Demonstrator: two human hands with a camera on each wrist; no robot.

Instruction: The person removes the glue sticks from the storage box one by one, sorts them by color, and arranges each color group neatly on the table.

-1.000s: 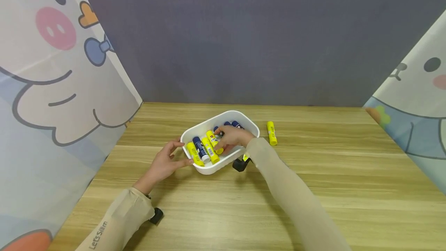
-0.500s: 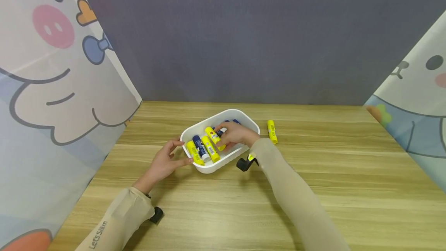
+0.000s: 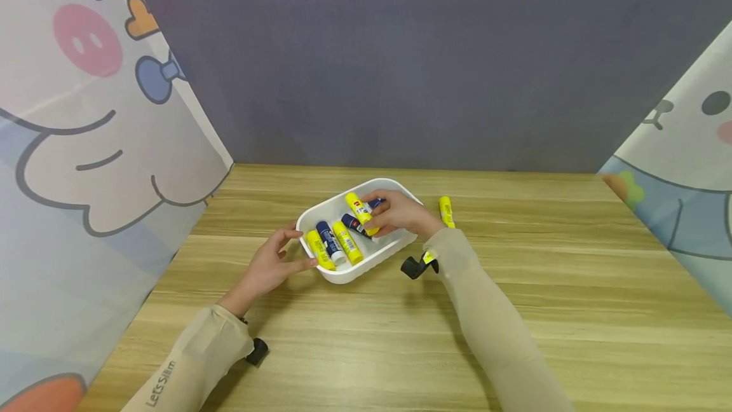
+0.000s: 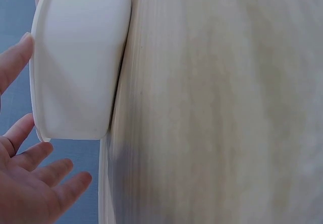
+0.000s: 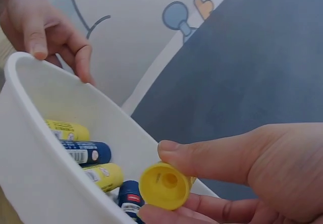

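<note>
A white plastic box (image 3: 343,277) rests on the wooden table, with yellow and navy glue sticks inside. My left hand (image 3: 270,267) touches the box's left end, thumb and index fingertip at the rim (image 4: 33,82), the other fingers spread out. Over the box, my right hand (image 3: 405,213) pinches a yellow glue stick (image 3: 358,208) between thumb and fingers; its hollow base (image 5: 164,186) faces the right wrist camera. Below lie a yellow glue stick (image 3: 320,251), a navy one (image 3: 330,240), another yellow one (image 3: 347,243) and a tilted navy one (image 3: 354,224). The right hand partly hides more navy sticks.
One yellow glue stick (image 3: 446,208) lies on the table (image 3: 543,259) right of the box, partly covered by the right wrist. A grey partition (image 3: 400,68) stands behind, and cartoon-printed panels (image 3: 114,177) flank both sides. Black wrist mounts (image 3: 258,352) hang beneath the sleeves.
My right hand has lifted the yellow glue stick from among the others and moved slightly right and back, uncovering a navy stick. My left hand stays at the box's end.
</note>
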